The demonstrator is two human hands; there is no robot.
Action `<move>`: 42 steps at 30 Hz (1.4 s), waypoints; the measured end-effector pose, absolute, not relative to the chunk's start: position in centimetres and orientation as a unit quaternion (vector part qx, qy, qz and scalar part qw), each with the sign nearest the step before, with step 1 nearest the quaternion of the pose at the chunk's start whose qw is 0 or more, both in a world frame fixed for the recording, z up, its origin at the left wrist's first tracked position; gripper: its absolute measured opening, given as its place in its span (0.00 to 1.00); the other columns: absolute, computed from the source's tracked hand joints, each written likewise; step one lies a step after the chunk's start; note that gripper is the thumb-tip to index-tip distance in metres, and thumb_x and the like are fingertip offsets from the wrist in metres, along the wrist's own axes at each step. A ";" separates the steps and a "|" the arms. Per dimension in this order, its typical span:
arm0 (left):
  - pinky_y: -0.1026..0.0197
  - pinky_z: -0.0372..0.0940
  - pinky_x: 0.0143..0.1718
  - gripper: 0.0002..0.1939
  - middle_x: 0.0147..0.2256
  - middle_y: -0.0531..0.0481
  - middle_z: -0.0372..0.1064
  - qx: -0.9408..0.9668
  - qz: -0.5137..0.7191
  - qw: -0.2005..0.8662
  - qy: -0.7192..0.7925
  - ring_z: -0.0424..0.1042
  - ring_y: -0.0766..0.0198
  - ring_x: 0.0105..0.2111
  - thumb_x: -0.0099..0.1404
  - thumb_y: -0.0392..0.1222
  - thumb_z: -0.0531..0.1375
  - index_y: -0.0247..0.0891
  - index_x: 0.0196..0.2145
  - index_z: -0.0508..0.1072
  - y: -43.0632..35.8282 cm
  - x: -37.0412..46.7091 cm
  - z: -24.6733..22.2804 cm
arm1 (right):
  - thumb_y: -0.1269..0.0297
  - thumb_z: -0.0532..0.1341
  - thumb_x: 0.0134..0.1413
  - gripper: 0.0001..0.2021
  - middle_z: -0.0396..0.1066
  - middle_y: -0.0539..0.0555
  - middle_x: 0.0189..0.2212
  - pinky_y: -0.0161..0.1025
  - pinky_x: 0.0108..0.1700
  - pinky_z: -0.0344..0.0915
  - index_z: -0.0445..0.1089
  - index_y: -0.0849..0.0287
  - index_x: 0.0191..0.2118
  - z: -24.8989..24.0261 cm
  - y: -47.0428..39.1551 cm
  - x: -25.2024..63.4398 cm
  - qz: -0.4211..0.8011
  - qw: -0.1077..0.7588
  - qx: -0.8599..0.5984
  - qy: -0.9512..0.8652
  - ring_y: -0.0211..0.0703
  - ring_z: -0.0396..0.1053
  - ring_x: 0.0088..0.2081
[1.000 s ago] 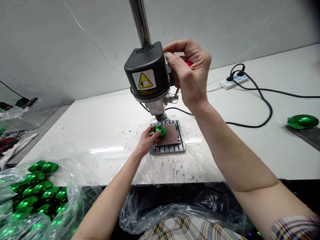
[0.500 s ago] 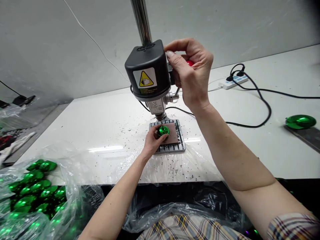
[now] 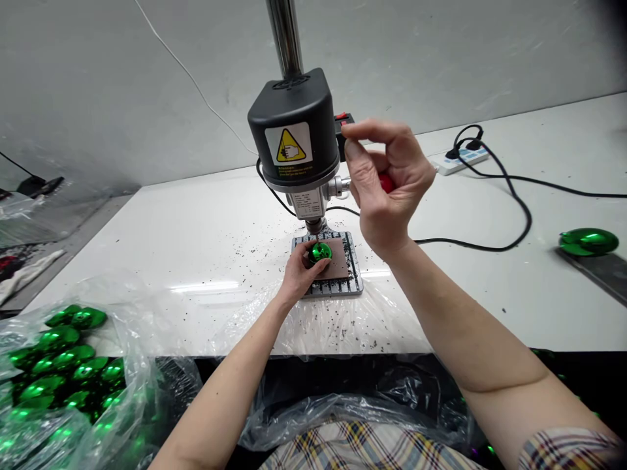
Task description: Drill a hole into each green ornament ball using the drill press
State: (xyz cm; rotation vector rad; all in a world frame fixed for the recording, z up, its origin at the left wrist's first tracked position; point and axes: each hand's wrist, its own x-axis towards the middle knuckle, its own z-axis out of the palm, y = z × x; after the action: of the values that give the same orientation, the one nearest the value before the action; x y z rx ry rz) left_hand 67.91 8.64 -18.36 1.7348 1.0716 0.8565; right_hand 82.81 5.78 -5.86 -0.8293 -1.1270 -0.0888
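My left hand (image 3: 300,271) pinches the edge of a shiny green dome-like piece (image 3: 321,252), keeping it on a brown board (image 3: 337,264) over the slotted metal base (image 3: 356,284). Right above the piece is the chuck (image 3: 314,226) of a small bench drill press (image 3: 294,130); whether the bit touches cannot be made out. At the machine's right side my right hand (image 3: 386,176) is closed round the red knob (image 3: 386,182) of the feed lever, thumb and forefinger near each other. Most of the lever is hidden behind that hand.
Plastic bags at lower left hold several shiny green pieces (image 3: 59,356). Another green piece (image 3: 588,241) lies on a dark slab (image 3: 595,271) at right. A power strip (image 3: 460,158) and black cable (image 3: 524,215) lie behind. Dark shavings dot the white table (image 3: 196,248).
My right hand has come down and slightly right with the lever knob, uncovering a red switch on the machine. My left hand stays on the green piece. The view has shifted slightly.
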 end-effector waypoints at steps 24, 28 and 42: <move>0.63 0.64 0.34 0.25 0.33 0.50 0.71 0.678 0.350 0.486 0.427 0.68 0.64 0.33 0.56 0.44 0.70 0.37 0.51 0.73 8.3 67.9 -17.9 | 0.73 0.62 0.59 0.18 0.77 0.47 0.31 0.33 0.16 0.62 0.74 0.45 0.51 -10.1 5.3 83.5 -0.188 0.758 -0.185 -0.596 0.34 0.66 0.16; 0.63 0.62 0.31 0.27 0.30 0.52 0.69 0.668 0.347 0.491 0.438 0.66 0.65 0.30 0.56 0.46 0.70 0.36 0.51 0.72 8.4 68.0 -18.2 | 0.69 0.61 0.63 0.11 0.73 0.44 0.27 0.35 0.14 0.44 0.74 0.44 0.45 -7.2 5.9 83.0 -0.105 0.810 -0.217 -0.534 0.28 0.49 0.13; 0.56 0.66 0.36 0.24 0.37 0.42 0.73 0.926 0.230 0.235 0.184 0.72 0.57 0.35 0.61 0.54 0.66 0.40 0.51 0.71 -5.7 60.7 -21.1 | 0.85 0.59 0.51 0.15 0.73 0.49 0.27 0.29 0.20 0.59 0.76 0.58 0.26 -0.3 10.1 85.1 0.129 0.835 -0.313 -0.434 0.28 0.64 0.21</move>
State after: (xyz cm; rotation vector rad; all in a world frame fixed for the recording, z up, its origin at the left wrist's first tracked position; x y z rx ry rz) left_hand 60.68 -5.73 -21.14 2.5423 0.5051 0.6323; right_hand 85.13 10.14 -0.35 -0.6622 -0.9202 0.2728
